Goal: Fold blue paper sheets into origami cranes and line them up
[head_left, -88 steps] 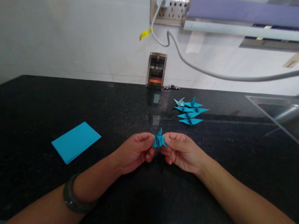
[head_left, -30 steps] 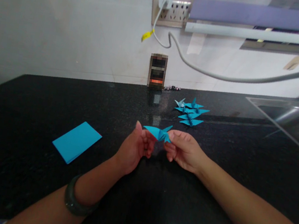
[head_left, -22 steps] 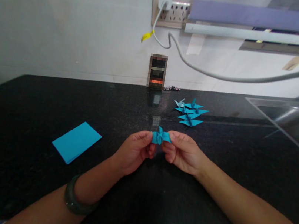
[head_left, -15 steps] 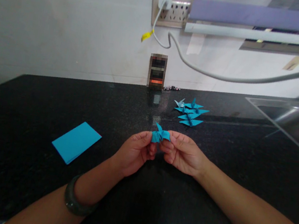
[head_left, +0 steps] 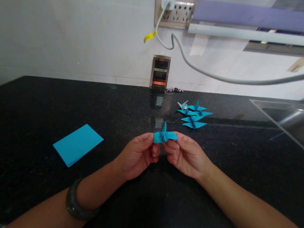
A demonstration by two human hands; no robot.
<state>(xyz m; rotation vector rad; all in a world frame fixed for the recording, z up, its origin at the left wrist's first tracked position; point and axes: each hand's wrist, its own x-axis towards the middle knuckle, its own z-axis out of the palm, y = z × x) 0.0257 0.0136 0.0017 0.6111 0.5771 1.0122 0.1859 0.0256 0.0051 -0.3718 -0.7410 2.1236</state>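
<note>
Between my two hands is a blue paper crane [head_left: 163, 136], held above the dark counter with one point sticking up. My left hand [head_left: 140, 154] pinches its left wing between thumb and fingers. My right hand [head_left: 187, 154] pinches the right wing the same way. The wing tips are partly hidden by my fingers. Just beyond my right hand, several finished paper cranes [head_left: 194, 124] lie grouped on the counter, mostly blue, with a paler one [head_left: 183, 105] at the back left. A stack of blue paper [head_left: 78, 145] lies to the left of my left hand.
A pixelated dark object [head_left: 160, 73] leans on the wall, with a beaded string [head_left: 175, 90] beside it. At the right is a metal-rimmed sink [head_left: 295, 131]. A grey cable [head_left: 231, 80] hangs from the wall socket [head_left: 181, 13]. The black counter [head_left: 138, 207] has its edge close to me.
The crane's wings are spread a little wider, and its upright point has swung from leaning left to nearly vertical. My right fingers have shifted slightly. Everything else stays in place.
</note>
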